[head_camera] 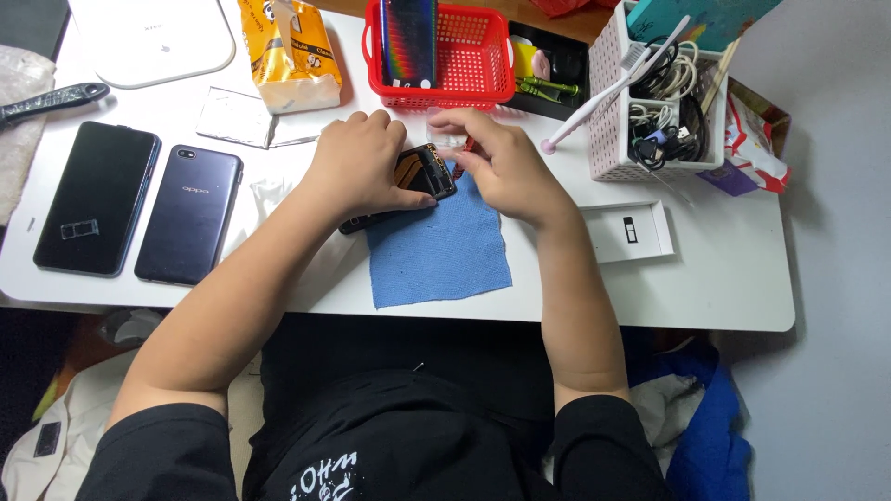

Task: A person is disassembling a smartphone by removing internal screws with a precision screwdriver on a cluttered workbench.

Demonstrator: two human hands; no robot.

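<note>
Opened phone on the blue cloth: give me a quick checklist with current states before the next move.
1. Opened phone rests on blue cloth: ok.
2. Left hand presses on the phone body: ok.
3. Right hand at the phone's top edge: ok; what its fingertips pinch: cannot tell.
4. Two phones lie apart at the left of the table: ok.
5. Red basket stands close behind the hands: ok.
6. Loose screws on the cloth: cannot tell.

The person wears a black short-sleeved shirt, its sleeves ending above the elbows, with white lettering across the chest. Forearms are bare; the left hand [357,167] and right hand [501,167] wear nothing.
</note>
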